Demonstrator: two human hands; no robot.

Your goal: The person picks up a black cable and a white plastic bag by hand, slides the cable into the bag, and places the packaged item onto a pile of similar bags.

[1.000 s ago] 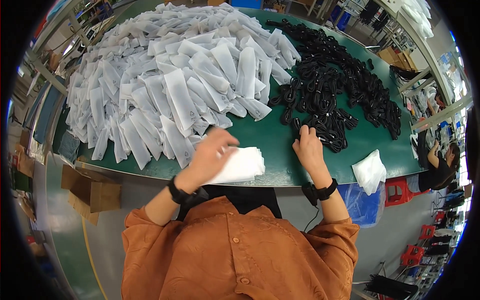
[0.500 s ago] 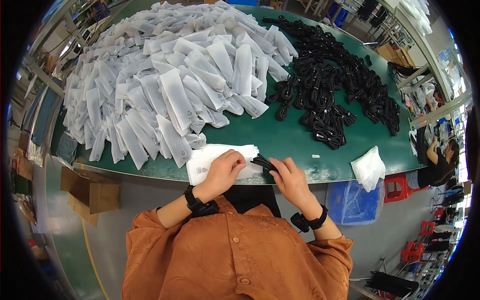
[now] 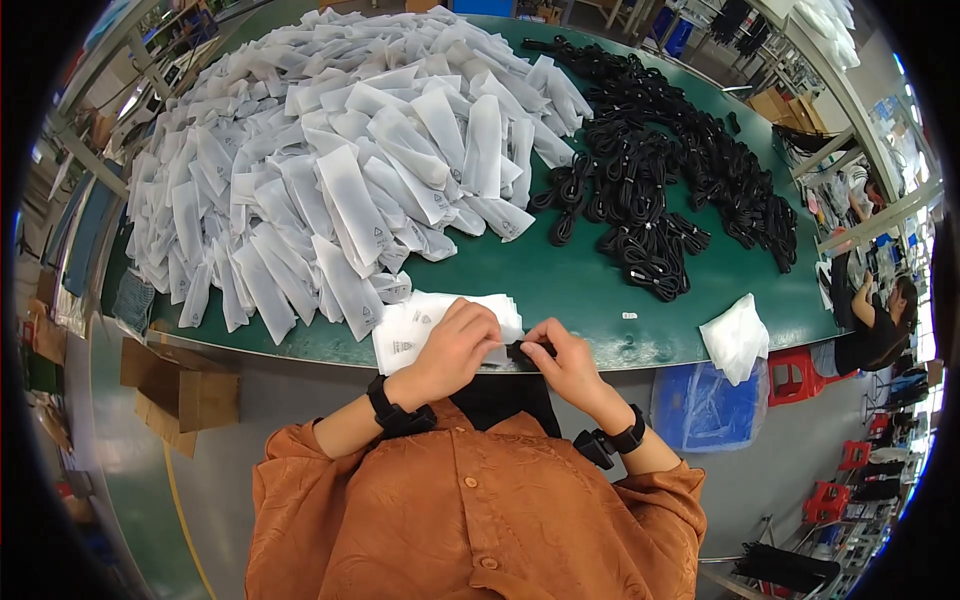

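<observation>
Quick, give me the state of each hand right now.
Left hand: closed on a white bag at the table edge.
Right hand: closed on a black cable.

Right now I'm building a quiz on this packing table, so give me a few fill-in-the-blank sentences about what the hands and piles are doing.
1. The left hand rests on a flat stack of ____ plastic pouches.
2. The right hand pinches a small bundled cable coloured ____.
3. The heap of loose black cables lies to the ____ of the big pouch pile.

Missing words: white; black; right
</observation>
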